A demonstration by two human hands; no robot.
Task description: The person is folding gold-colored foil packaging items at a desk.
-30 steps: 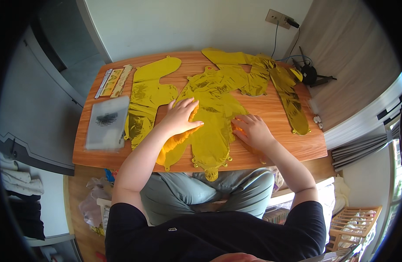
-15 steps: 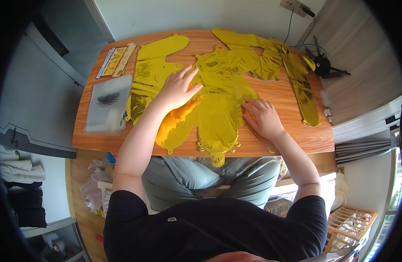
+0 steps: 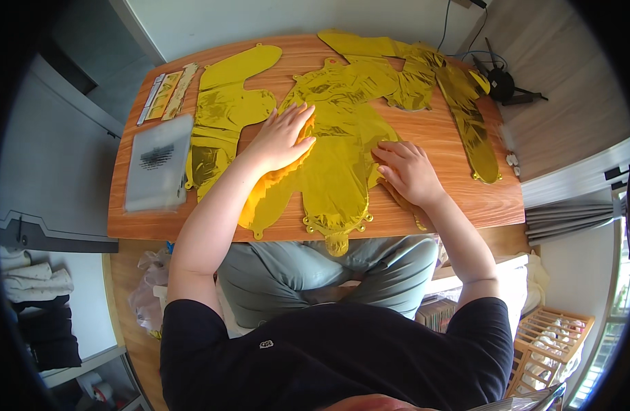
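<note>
A flat, deflated gold foil balloon (image 3: 332,164) lies in the middle of the table, its narrow neck hanging over the near edge. My left hand (image 3: 284,137) rests on its left part with fingers stretched out and nearly flat. Orange-tinted reflections show on the foil beside that hand. On the balloon's right edge lies my right hand (image 3: 404,168), its fingers extended over the foil and the thumb apart. A narrow foil strip (image 3: 407,202) runs down beside the right hand, partly hidden by it.
Left of the balloon lies another flat gold foil number-like piece (image 3: 222,103). Further gold foil (image 3: 472,130) stretches along the far right. A clear plastic sleeve (image 3: 157,161) and paper strips (image 3: 168,96) lie at the table's left. A black router (image 3: 500,85) with cables stands back right.
My left hand has settled flatter over the orange-tinted foil. My right hand has shifted slightly left onto the balloon's edge, and the foil strip beneath it shows more. The whole view has tilted a little.
</note>
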